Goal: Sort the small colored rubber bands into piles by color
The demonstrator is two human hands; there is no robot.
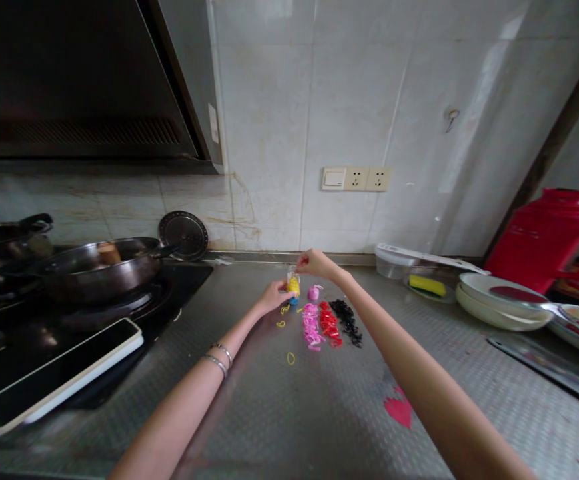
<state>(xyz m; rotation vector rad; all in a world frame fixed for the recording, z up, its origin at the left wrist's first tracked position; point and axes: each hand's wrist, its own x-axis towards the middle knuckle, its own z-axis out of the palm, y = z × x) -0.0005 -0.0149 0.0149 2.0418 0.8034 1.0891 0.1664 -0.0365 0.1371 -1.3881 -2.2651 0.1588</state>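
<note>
My left hand [275, 295] is closed round a small clear container [293, 285] with yellow bands inside and blue at its bottom. Just above the container's mouth, my right hand [315, 261] has its fingers pinched together; anything between them is too small to make out. Beside the container stands a small pink object [314, 292], perhaps a cap, with a loop on it. Nearer to me lie piles of pink bands [312, 327], red bands [330, 325] and black bands [347, 323]. Several loose yellow bands [290, 359] are scattered on the metal counter [249, 407].
At left, a pan [99, 273] sits on the stove, with a phone-like device [66, 373] at its front edge. Right of my arms are a plastic tub [392, 265], a yellow sponge [427, 286], stacked bowls [499, 313], a knife [544, 363] and a red thermos [539, 240].
</note>
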